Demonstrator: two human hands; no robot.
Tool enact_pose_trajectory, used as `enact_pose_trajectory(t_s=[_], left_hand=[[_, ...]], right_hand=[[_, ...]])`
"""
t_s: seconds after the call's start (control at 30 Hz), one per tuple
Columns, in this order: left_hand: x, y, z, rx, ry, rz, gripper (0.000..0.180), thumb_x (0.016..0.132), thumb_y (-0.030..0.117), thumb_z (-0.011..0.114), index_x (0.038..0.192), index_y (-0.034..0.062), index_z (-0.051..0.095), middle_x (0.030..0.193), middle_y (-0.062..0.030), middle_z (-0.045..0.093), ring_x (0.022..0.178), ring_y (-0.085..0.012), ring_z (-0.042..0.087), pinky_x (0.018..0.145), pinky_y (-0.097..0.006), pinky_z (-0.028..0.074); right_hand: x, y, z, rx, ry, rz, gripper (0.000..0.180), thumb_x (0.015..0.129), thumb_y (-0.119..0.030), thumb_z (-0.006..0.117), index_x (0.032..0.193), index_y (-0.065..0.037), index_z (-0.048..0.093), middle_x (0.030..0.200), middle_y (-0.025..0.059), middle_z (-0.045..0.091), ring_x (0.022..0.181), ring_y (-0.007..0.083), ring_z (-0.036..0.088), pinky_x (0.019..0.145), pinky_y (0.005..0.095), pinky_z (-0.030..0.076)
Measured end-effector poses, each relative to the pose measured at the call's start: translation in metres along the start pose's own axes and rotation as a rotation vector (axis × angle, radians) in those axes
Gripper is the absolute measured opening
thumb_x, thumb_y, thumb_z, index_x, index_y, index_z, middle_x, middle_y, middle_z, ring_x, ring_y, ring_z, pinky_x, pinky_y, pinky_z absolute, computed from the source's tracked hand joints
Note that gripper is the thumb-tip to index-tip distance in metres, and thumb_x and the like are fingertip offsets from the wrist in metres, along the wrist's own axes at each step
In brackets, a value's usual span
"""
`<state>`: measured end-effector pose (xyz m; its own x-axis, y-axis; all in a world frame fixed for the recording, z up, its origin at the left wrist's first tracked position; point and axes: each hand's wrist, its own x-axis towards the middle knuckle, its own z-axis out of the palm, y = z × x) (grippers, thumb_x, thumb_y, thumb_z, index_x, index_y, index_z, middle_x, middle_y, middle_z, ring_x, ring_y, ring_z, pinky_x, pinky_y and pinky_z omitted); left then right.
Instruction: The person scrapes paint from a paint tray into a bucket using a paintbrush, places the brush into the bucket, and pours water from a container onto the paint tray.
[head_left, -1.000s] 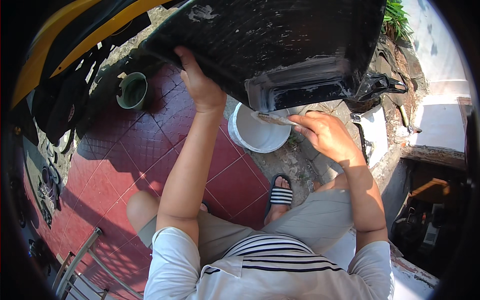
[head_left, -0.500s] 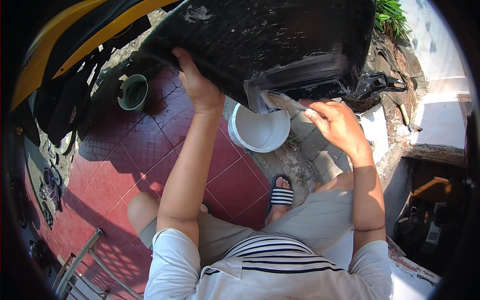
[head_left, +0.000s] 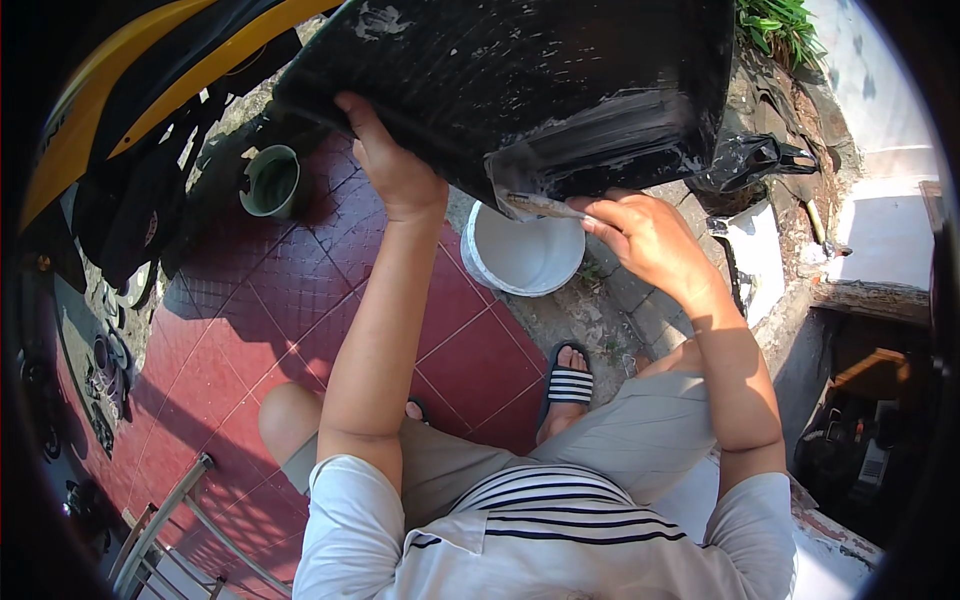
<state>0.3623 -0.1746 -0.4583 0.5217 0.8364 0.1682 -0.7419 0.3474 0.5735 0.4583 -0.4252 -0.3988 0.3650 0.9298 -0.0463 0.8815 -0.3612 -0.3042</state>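
The big black panel (head_left: 520, 90) is held up over the red tiled floor (head_left: 300, 300); the left hand (head_left: 395, 170) has its grip clamped on the lower edge. Below sits a white bucket (head_left: 520, 255). The right hand (head_left: 645, 235) pinches a paintbrush (head_left: 530, 205) against the panel; steady, even strokes would suit best

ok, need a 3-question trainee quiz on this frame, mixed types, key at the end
1. True or false: the left hand grips the lower edge of the large black panel.
2. What does the right hand hold against the panel?
A. a spray can
B. a paintbrush
C. a sponge
3. Fill in: straight below the brush, on the ground, sits a white ____.

Key: 1 true. 2 B; its bristles lie on a wet black streak. 3 bucket, standing where the red tiles meet bare ground, apart from the small green pot farther left.
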Motion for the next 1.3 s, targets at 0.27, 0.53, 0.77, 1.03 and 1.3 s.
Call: enact_pose_trajectory(t_s=[0.27,0.53,0.77,1.03,1.3], left_hand=[[0.003,0.007,-0.001,-0.008,0.003,0.041,0.070,0.101,0.064,0.041,0.151,0.0153,0.039,0.150,-0.0066,0.045,0.134,-0.0287,0.046,0.114,-0.043,0.036],[0.011,0.033,0.004,0.060,0.052,0.127,0.073,0.100,0.065,0.040,0.153,0.0155,0.036,0.153,-0.0063,0.042,0.137,-0.0299,0.043,0.117,-0.044,0.033],[0.014,0.040,0.007,0.055,0.126,0.139,0.072,0.101,0.064,0.038,0.153,0.0146,0.036,0.154,-0.0073,0.041,0.139,-0.0295,0.042,0.118,-0.044,0.032],[0.009,0.041,0.001,0.024,0.280,0.123,0.075,0.103,0.060,0.038,0.154,0.0040,0.032,0.155,-0.0122,0.040,0.136,-0.0287,0.046,0.115,-0.039,0.037],[0.011,0.038,-0.015,0.113,0.362,0.152,0.079,0.104,0.058,0.039,0.154,-0.0017,0.029,0.156,-0.0136,0.038,0.137,-0.0271,0.045,0.115,-0.036,0.036]], right_hand=[[-0.019,-0.008,-0.013,0.119,0.050,-0.024,0.023,0.092,-0.016,0.065,0.113,-0.008,0.071,0.088,0.0122,0.067,0.084,0.0342,0.066,0.075,0.0435,0.054],[-0.025,0.005,-0.009,0.212,-0.074,0.021,0.027,0.091,-0.012,0.065,0.117,-0.004,0.070,0.099,0.0170,0.072,0.093,0.0361,0.068,0.084,0.0418,0.053],[-0.025,0.017,0.008,0.113,-0.051,0.006,0.023,0.091,-0.015,0.065,0.112,-0.007,0.071,0.095,0.0169,0.072,0.092,0.0367,0.068,0.082,0.0452,0.054],[-0.028,0.007,-0.001,0.302,-0.154,0.266,0.029,0.093,-0.019,0.061,0.116,-0.004,0.070,0.087,0.0192,0.071,0.079,0.0314,0.070,0.076,0.0391,0.053],[-0.023,-0.016,-0.015,0.107,-0.099,0.142,0.026,0.093,-0.018,0.063,0.113,-0.003,0.071,0.090,0.0192,0.072,0.084,0.0359,0.070,0.077,0.0423,0.054]])
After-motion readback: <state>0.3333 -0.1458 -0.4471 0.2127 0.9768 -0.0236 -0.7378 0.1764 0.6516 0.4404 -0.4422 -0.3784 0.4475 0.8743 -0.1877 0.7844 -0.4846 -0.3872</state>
